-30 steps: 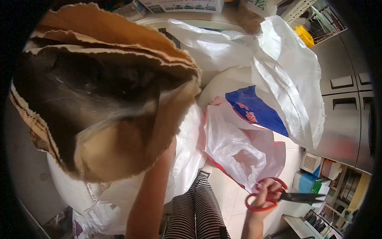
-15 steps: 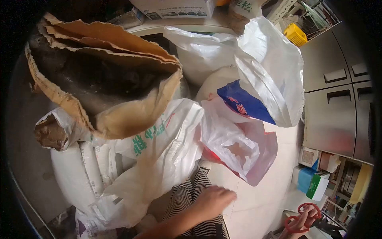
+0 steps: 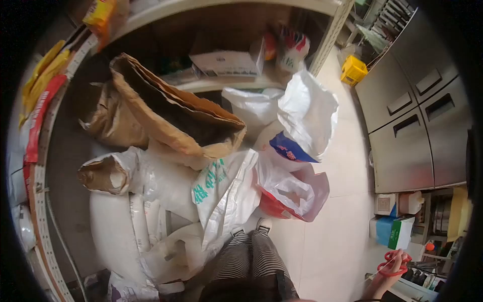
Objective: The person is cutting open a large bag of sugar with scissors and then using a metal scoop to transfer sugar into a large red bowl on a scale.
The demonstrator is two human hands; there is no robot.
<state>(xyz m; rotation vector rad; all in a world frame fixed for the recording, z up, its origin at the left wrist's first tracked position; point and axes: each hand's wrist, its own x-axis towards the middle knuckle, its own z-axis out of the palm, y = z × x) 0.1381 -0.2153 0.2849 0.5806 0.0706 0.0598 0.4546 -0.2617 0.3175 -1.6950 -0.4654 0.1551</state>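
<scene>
Right hand (image 3: 396,260): closed round the red handles of a pair of scissors (image 3: 388,270), fingers through the loops; held low at the far right, well apart from the bags.
Left hand: out of view; its state cannot be told.
Floor (image 3: 322,241): pale tile, between the bags and the cabinet.
Cabinet (image 3: 402,161): steel, several doors with recessed pulls, at right.
Shelf (image 3: 229,83): pale edge, behind the bags, with a carton (image 3: 224,64) on it.
Brown sack (image 3: 156,121): thick layered paper, torn-edged mouth wide open, leaning among the white bags.
White sack (image 3: 236,186): green lettering, its folds close to the person's striped trousers (image 3: 251,259).
Blue-marked bag (image 3: 309,110): white, rim standing open.
Red bag (image 3: 320,194): clear liner bunched in its mouth, just beside the white sack.
Small bag (image 3: 126,171): white outside, brown lining, opening turned leftward.
Yellow basket (image 3: 353,70): on the floor at upper right, near the cabinet.
Green-and-white box (image 3: 401,234): just beyond the right hand; contact cannot be told.
Scissors, condition: handles plain to see; blades hard to make out.
Scissors, handling advice: best carried with fingers seated firmly in the loops, blades together, points away from the legs; thin liners would probably snag or slit at a touch, so a wide berth suits.
</scene>
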